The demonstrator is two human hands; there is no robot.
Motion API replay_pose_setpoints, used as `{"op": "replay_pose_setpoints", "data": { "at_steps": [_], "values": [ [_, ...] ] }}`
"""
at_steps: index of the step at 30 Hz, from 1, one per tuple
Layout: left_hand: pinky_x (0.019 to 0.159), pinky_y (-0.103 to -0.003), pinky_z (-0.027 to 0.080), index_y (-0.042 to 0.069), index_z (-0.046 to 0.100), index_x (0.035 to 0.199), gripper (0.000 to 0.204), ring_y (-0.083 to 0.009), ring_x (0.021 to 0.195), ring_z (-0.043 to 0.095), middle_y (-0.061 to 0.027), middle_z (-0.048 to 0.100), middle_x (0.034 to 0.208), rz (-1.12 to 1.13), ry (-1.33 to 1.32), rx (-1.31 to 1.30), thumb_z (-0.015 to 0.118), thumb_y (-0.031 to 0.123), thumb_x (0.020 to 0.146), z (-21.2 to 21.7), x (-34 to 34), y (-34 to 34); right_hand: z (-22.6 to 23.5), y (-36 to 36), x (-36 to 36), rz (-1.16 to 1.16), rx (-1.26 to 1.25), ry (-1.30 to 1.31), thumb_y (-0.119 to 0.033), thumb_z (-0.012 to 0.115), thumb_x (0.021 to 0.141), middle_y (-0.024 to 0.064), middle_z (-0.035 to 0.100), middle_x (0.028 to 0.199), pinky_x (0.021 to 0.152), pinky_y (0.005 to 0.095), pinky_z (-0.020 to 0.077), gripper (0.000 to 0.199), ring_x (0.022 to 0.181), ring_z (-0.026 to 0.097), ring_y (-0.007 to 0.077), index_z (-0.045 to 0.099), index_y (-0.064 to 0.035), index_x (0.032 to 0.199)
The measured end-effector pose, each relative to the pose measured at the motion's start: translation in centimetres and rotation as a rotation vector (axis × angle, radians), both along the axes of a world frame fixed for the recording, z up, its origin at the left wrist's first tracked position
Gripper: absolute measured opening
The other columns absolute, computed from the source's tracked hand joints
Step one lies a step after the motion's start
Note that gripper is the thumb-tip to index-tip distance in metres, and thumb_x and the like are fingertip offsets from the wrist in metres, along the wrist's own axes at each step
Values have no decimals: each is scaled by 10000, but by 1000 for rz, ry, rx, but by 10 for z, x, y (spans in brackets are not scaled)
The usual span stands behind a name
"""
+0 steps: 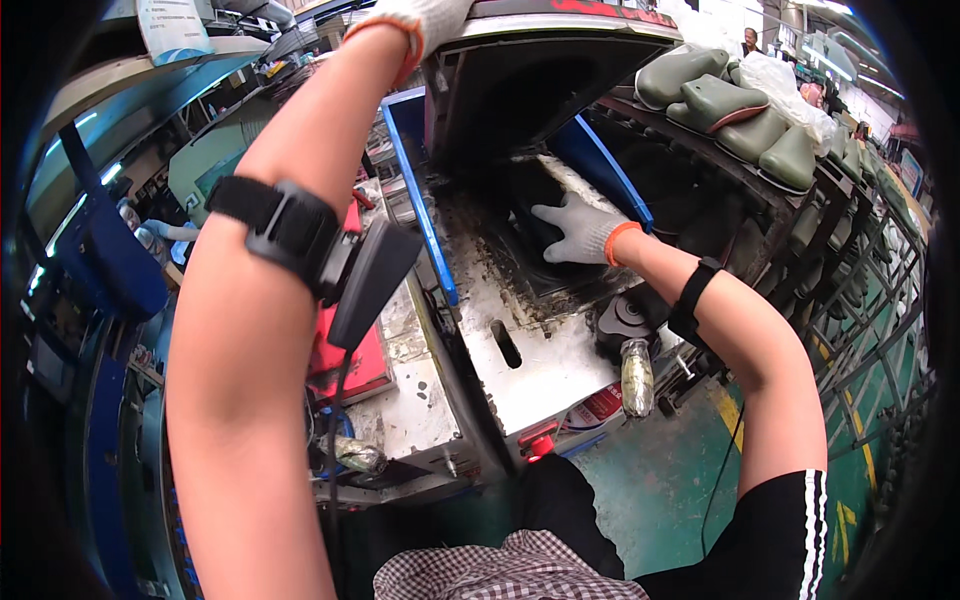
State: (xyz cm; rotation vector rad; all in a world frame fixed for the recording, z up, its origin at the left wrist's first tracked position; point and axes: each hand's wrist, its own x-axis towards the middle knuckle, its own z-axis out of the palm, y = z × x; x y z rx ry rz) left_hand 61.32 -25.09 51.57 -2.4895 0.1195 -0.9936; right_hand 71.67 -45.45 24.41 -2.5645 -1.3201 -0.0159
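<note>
My right hand point(582, 230), in a pale knitted glove with an orange cuff, lies with its fingers spread over the dark bed point(540, 283) of a press-like machine. It touches or hovers just above a black piece there; which one I cannot tell. My left hand point(418, 22), gloved alike, is up at the left edge of the raised, black-faced lid point(535, 85). The top of the picture cuts off its fingers. Blue side guards point(418, 190) stand on both sides of the bed. The machine's pale metal front point(535, 365) is stained and has an oval slot.
Several olive-green shoe-shaped pieces point(745, 140) stand on a rack at right. Left of the bed lies a red box-like block point(365, 365) on a worn metal surface. A wrapped handle point(636, 378) and a red knob point(538, 442) project at the front. Another person point(750, 40) is far back.
</note>
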Motion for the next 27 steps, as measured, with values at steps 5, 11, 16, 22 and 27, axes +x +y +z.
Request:
{"op": "replay_pose_setpoints", "data": {
  "at_steps": [5, 11, 16, 22, 27],
  "values": [
    [896, -472, 544, -6, 761, 999, 325, -408, 975, 719, -264, 732, 1004, 41, 50, 273, 475, 132, 928, -16, 53, -2, -19, -24, 14, -67, -16, -23, -416, 721, 789, 346, 462, 1416, 1057, 469, 497, 836, 1237, 572, 503, 469, -221, 1562],
    [1110, -419, 445, -7, 642, 1328, 509, -416, 1253, 606, -273, 665, 1292, -224, 53, -460, 526, 291, 932, -47, 8, -3, -6, 4, -10, -65, -59, -65, -457, 726, 799, 328, 471, 1421, 1062, 473, 493, 866, 1252, 568, 496, 439, -210, 1578],
    [1081, -449, 474, 70, 654, 1341, 491, -419, 1208, 633, -253, 686, 1253, -235, -108, -787, 457, 241, 924, -127, -26, -72, -25, -40, 7, -16, 14, -13, -573, 711, 833, 330, 326, 1606, 1201, 441, 353, 943, 1451, 402, 484, 403, -112, 1596],
    [1006, -485, 506, 55, 552, 1432, 495, -412, 1137, 664, -253, 682, 1247, -177, -49, -853, 475, 193, 963, -213, -66, -95, 14, -87, -83, 144, 47, -54, -447, 655, 913, 265, 605, 1371, 1093, 437, 452, 626, 1272, 578, 398, 643, 23, 1325],
    [1002, -485, 511, -32, 527, 1433, 551, -425, 1136, 659, -282, 664, 1270, -215, -115, -786, 497, 127, 907, -298, -70, -102, -17, -140, -172, 280, 514, -254, -169, 749, 833, 114, 697, 1012, 910, 450, 540, 220, 1010, 671, 329, 725, -94, 1038]
  ]
}}
